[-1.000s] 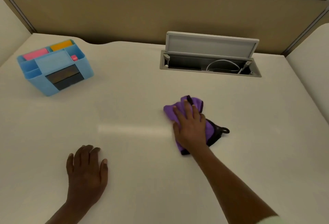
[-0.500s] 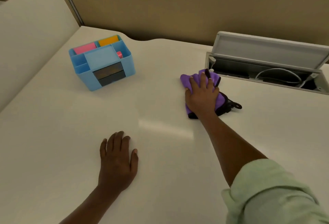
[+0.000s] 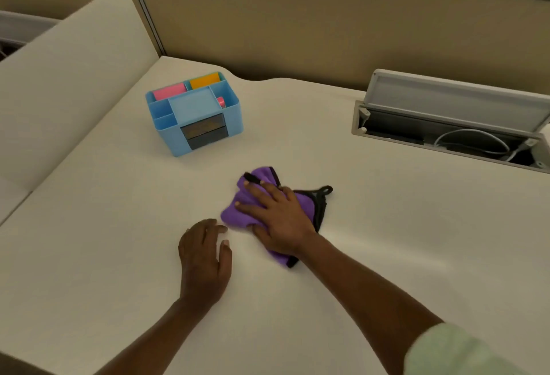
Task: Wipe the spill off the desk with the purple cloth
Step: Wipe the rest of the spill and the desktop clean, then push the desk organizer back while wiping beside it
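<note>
The purple cloth (image 3: pixel 238 214), crumpled and edged in black with a small hanging loop, lies in the middle of the white desk (image 3: pixel 416 240). My right hand (image 3: pixel 278 220) presses flat on top of it, fingers spread and pointing left. My left hand (image 3: pixel 204 258) rests palm down on the desk just left of the cloth, fingertips nearly touching it. I cannot make out any spill on the desk surface.
A blue desk organiser (image 3: pixel 195 112) with pink and orange items stands at the back left. An open cable hatch (image 3: pixel 446 124) with white cables sits at the back right. Tan partition panels (image 3: pixel 297 26) wall the back; a padded divider (image 3: pixel 68 77) bounds the left.
My right hand has slid the cloth from near the cable hatch toward me and to the left. The left hand now lies close beside the cloth. The head view has shifted.
</note>
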A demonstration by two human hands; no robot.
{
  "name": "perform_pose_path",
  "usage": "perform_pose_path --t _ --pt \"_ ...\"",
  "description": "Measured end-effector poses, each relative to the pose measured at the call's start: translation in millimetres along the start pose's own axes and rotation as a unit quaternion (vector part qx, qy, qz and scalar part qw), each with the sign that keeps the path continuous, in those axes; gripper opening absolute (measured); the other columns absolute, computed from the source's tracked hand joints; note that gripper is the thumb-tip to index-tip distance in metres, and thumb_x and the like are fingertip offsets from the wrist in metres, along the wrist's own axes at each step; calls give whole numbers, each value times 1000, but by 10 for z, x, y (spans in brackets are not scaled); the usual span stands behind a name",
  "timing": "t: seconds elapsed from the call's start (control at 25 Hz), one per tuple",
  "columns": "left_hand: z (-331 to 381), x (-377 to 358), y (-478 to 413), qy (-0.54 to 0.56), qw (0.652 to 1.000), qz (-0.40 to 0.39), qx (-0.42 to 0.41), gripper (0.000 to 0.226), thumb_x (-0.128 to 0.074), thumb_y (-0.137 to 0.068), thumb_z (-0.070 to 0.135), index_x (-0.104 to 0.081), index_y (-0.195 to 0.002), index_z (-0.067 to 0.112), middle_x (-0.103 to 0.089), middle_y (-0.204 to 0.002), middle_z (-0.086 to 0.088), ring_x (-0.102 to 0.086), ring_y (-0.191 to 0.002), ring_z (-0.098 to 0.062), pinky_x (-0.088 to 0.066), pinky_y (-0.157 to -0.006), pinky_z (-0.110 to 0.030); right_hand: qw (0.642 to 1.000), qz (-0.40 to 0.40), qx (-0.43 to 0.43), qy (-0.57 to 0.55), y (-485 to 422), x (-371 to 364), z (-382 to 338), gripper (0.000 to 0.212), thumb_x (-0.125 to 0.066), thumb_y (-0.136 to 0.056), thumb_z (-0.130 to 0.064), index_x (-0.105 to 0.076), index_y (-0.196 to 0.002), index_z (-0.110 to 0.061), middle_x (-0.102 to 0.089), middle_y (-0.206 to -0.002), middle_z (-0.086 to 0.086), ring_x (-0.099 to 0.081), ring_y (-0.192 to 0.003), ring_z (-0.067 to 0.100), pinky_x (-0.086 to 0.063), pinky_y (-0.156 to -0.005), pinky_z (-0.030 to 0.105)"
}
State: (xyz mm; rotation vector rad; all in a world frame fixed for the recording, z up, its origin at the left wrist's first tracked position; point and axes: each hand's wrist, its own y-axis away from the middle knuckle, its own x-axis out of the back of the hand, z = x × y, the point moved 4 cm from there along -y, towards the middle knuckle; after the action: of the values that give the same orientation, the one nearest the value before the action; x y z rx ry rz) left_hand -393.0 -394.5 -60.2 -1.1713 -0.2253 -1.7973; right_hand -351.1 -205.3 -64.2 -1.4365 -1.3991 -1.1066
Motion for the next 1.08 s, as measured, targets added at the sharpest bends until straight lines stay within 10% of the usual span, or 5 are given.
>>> perform_pose_path --t 0.16,0.44,0.64,0.8,1.08 --pt "-194 151 -584 62 988 57 129 32 -52 -96 25 -63 -115 2 -63 -114 -18 -59 -108 -37 -44 -96 -47 998 24 61 23 597 37 273 52 -45 -100 -51 -39 -152 -47 -23 -171 -7 -25 -156 27 -23 -120 50" --pt "-662 329 -2075 253 860 71 438 81 -33 -95 71 -32 -154 17 -45 -152 -18 -54 -131 -37 -52 -103 -53 988 45 -147 34 399 140 659 56 -35 -102 -56 -27 -157 -49 -9 -173 -9 -13 -159 25 -17 -125 54" --pt "-814 300 -2333 324 821 44 468 47 -43 -98 43 -49 -134 13 -65 -125 -20 -71 -82 -30 -64 -78 -43 987 53 -150 38 397 129 671 57 -32 -101 -57 -27 -157 -49 -11 -173 -8 -14 -159 25 -17 -125 53" --pt "-853 353 -2426 360 781 81 504 47 -52 -95 30 -49 -138 13 -62 -125 -14 -73 -97 -34 -65 -74 -41 988 60 -143 24 397 142 645 55 -38 -102 -54 -32 -156 -48 -14 -172 -8 -16 -159 26 -19 -125 54" --pt "-463 159 -2704 325 841 -6 433 43 -45 -100 21 -49 -138 3 -62 -134 -19 -70 -104 -31 -64 -81 -42 984 49 -170 10 456 149 599 56 -31 -102 -57 -27 -157 -49 -8 -173 -9 -9 -160 24 -14 -126 55"
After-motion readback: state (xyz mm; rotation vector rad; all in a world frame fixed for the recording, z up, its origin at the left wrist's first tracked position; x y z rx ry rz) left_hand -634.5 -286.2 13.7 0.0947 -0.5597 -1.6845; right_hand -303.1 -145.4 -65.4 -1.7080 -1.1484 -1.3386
